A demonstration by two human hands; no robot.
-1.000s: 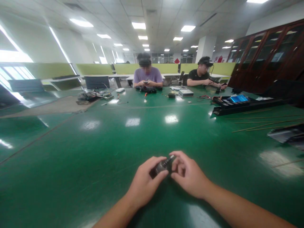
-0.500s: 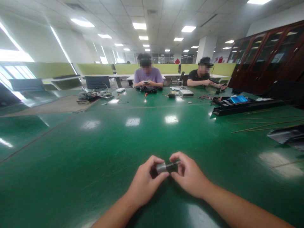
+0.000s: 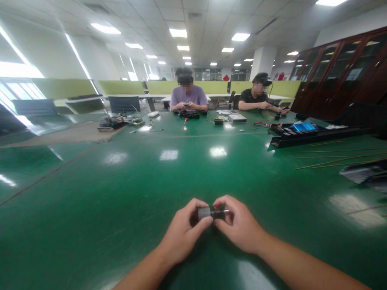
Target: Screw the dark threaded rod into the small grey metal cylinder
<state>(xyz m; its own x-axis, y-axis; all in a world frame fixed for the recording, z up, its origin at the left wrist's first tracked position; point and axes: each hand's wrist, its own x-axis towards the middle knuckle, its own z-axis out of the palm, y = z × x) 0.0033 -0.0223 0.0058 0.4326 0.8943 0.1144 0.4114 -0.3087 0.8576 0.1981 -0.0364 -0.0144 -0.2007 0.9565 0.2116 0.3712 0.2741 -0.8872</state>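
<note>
Low in the head view, a small metal cylinder (image 3: 204,213) lies sideways between my hands. Its left part is smooth and grey; to the right it narrows into a dark ridged section with a thin shiny tip. My left hand (image 3: 184,227) grips the grey part between thumb and fingers. My right hand (image 3: 238,223) has its thumb and fingers closed around the dark ridged section, and the shiny tip points into its palm. Both hands are just above the green table (image 3: 136,193). The exact kind of part is too blurred to tell.
Two people sit across the table, one in a purple shirt (image 3: 193,95), one in a black shirt (image 3: 249,98). Electronic parts (image 3: 116,121) lie at the far left. Thin rods (image 3: 332,156) and a black tray-like frame (image 3: 308,137) with a blue item lie right.
My right hand has shifted slightly left, nearer my left hand, and its fingers have moved along the dark section. The shiny tip shows more clearly. The cylinder stays in my left hand.
</note>
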